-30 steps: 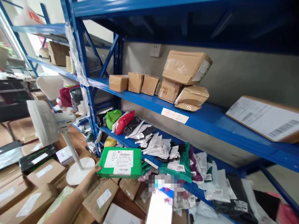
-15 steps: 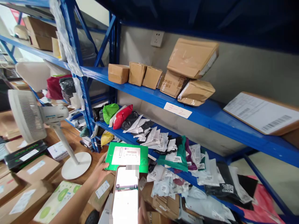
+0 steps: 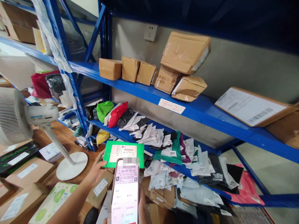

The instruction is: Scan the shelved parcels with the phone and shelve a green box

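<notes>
My left hand [image 3: 100, 165] grips the left end of a flat green box [image 3: 138, 151], its fingers wrapped round the edge. A white label [image 3: 120, 152] with a barcode and a printed number faces me on that box. Below and in front of it, my right hand [image 3: 143, 208] holds a smartphone [image 3: 125, 194] upright; only some fingers show at its edges. The phone's lit screen displays a barcode label at the top with the number 820-001-00-155 and lines of text beneath. Its top covers the lower part of the green box.
Blue shelving [image 3: 137, 93] carries cardboard boxes [image 3: 187, 51] on top and several numbered parcel bags [image 3: 171, 153] below. To the left, a white fan [image 3: 72, 166] stands on the wooden floor among labelled cartons [image 3: 25, 171]. A green-patterned box [image 3: 53, 202] lies nearby.
The phone screen has gone from mostly blank white to showing the label and text. My view has shifted slightly right; both hands keep their holds.
</notes>
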`<action>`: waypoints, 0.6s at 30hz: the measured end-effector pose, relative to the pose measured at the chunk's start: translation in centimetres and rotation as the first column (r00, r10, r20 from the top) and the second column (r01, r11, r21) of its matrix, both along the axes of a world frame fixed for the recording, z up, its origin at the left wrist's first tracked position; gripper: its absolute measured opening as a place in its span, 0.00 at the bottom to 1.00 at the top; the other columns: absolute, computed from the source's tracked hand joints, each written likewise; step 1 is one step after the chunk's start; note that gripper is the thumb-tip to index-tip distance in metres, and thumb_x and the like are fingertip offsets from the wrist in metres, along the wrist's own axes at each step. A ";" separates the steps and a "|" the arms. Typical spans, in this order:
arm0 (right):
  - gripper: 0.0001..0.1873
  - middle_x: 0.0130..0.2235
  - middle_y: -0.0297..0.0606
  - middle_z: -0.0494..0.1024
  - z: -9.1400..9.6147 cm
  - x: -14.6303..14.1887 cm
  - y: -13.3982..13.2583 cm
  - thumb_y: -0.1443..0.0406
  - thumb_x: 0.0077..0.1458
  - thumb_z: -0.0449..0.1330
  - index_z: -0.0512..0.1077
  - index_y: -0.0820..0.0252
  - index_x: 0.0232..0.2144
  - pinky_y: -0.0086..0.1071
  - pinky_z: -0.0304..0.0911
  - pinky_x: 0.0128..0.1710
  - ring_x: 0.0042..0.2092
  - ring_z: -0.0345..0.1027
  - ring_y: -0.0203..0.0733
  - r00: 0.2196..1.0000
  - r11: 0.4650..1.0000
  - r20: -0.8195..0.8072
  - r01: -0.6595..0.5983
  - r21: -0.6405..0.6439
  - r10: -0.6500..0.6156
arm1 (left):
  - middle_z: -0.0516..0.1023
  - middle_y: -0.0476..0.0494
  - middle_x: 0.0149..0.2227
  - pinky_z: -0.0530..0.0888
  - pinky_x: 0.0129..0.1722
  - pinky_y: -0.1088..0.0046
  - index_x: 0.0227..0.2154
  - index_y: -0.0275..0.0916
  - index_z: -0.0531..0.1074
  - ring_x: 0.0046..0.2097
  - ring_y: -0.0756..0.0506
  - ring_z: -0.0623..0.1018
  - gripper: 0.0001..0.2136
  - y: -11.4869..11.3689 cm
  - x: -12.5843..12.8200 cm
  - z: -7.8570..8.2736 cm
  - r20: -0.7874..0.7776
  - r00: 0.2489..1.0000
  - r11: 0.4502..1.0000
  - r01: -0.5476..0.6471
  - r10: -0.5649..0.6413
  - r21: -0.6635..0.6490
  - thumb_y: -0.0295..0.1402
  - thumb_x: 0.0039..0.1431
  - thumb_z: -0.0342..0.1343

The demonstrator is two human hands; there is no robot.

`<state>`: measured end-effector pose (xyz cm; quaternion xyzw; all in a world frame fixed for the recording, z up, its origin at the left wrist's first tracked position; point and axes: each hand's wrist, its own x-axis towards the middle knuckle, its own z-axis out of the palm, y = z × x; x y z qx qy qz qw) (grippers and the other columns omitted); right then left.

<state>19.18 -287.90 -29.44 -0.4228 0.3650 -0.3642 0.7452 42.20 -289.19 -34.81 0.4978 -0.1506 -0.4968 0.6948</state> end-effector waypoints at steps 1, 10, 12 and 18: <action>0.40 0.48 0.40 0.79 0.0 0.0 0.1 0.36 0.47 0.55 0.68 0.45 0.57 0.48 0.53 0.64 0.65 0.56 0.59 1.000 1.000 0.007 0.011 0.003 -0.011 | 0.76 0.43 0.51 0.76 0.45 0.60 0.59 0.47 0.61 0.47 0.37 0.77 0.36 0.0 0.0 -0.1 -0.002 1.000 1.000 -0.001 0.001 0.001 0.40 0.44 0.62; 0.39 0.48 0.42 0.80 0.9 0.1 0.1 0.36 0.47 0.57 0.71 0.47 0.55 0.53 0.60 0.60 0.60 0.63 0.63 0.996 0.999 0.083 0.044 0.010 -0.045 | 0.74 0.44 0.54 0.76 0.44 0.62 0.55 0.47 0.65 0.51 0.36 0.75 0.33 -0.3 0.0 -0.1 -0.053 0.997 0.999 -0.050 0.049 -0.003 0.37 0.41 0.65; 0.39 0.47 0.41 0.80 1.2 0.0 0.0 0.36 0.47 0.57 0.71 0.48 0.54 0.53 0.59 0.61 0.61 0.62 0.63 0.996 0.999 0.082 0.043 0.017 -0.044 | 0.74 0.44 0.53 0.76 0.45 0.62 0.54 0.47 0.65 0.51 0.36 0.75 0.32 -0.2 0.0 0.0 -0.053 0.998 0.999 -0.045 0.044 -0.015 0.37 0.42 0.65; 0.39 0.47 0.43 0.80 1.4 -0.4 -0.3 0.38 0.46 0.60 0.70 0.49 0.56 0.57 0.58 0.61 0.63 0.59 0.64 0.994 1.000 0.104 0.019 0.011 -0.020 | 0.74 0.43 0.54 0.76 0.45 0.62 0.53 0.46 0.65 0.51 0.36 0.75 0.32 -0.2 -0.2 0.4 -0.073 0.997 0.999 -0.037 0.035 -0.027 0.36 0.42 0.66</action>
